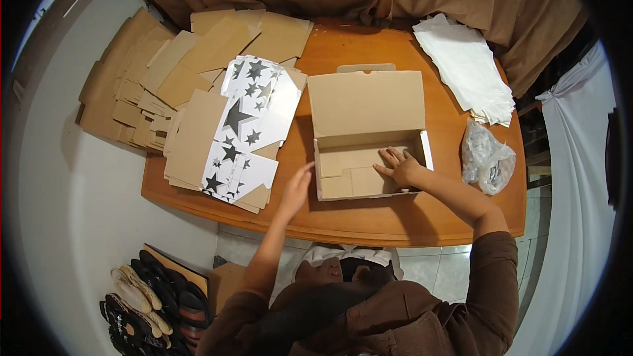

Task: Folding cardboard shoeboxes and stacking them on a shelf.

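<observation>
An open cardboard box point(366, 102) with its lid flipped back stands on the wooden table point(369, 221). My right hand point(399, 166) lies flat inside the box, fingers spread, pressing on the folded bottom flaps. My left hand point(297, 188) rests open against the box's left outer wall, holding nothing. Just left of the box lies a flat unfolded box blank point(247, 125), white with black stars.
Stacks of flat brown cardboard blanks point(165, 72) cover the table's left side and overhang its edge. White paper sheets point(468, 66) lie at the back right, a clear plastic bag point(486, 158) at the right. Shoes point(151, 303) sit on the floor lower left. Brown curtain behind.
</observation>
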The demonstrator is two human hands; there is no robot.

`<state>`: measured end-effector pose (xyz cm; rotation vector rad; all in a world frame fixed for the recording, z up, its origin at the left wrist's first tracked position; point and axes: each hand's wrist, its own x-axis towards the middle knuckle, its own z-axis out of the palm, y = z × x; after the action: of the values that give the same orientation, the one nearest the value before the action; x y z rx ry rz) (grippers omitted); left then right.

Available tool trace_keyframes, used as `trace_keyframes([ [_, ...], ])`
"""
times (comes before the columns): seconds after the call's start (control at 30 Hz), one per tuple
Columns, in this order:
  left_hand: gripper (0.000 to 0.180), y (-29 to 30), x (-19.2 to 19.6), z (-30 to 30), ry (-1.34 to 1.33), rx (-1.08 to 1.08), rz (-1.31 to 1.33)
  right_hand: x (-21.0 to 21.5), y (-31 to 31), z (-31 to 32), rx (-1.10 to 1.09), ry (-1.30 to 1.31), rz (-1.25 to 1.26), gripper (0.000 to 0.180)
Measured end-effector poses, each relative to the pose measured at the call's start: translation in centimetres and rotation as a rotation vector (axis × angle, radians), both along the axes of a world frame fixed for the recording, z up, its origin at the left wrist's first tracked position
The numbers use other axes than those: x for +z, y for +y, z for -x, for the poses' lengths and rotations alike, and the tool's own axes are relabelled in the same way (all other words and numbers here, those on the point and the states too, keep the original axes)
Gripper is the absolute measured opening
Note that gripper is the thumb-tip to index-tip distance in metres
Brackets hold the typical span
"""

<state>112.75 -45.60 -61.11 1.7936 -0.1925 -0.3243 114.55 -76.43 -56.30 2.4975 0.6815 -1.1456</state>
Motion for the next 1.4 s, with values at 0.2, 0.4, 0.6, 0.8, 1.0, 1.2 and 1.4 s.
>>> trace_keyframes([
  [0.2,0.032,-0.8,-0.7,3.1,-0.109,0.109,0.109,-1.2,6.0,-0.5,0.258,0.023,-0.421,0.053],
  [0.4,0.033,-0.9,-0.4,2.6,-0.014,0.112,0.058,-1.4,6.2,-2.5,0.109,0.087,-0.553,0.042],
  [0.6,0.037,-1.0,-0.4,2.5,-0.011,0.113,0.103,5.5,8.8,-4.5,0.258,-0.425,-0.730,0.027],
  [0.8,0.044,-1.3,-1.2,2.5,0.030,0.159,-0.155,2.5,11.2,-6.2,0.643,-0.805,-0.904,0.022],
  [1.0,0.042,-2.5,4.8,1.1,-0.082,-0.144,-0.802,3.2,14.7,-8.5,0.634,-0.534,-0.303,0.016],
  [1.2,0.031,-3.3,4.6,1.0,-0.157,-0.076,-0.900,2.5,13.1,-9.8,0.865,-0.701,-0.481,0.015],
  [1.4,0.036,-3.0,4.4,1.3,-0.160,-0.085,-0.903,2.2,12.3,-8.8,0.745,-0.632,-0.539,0.014],
])
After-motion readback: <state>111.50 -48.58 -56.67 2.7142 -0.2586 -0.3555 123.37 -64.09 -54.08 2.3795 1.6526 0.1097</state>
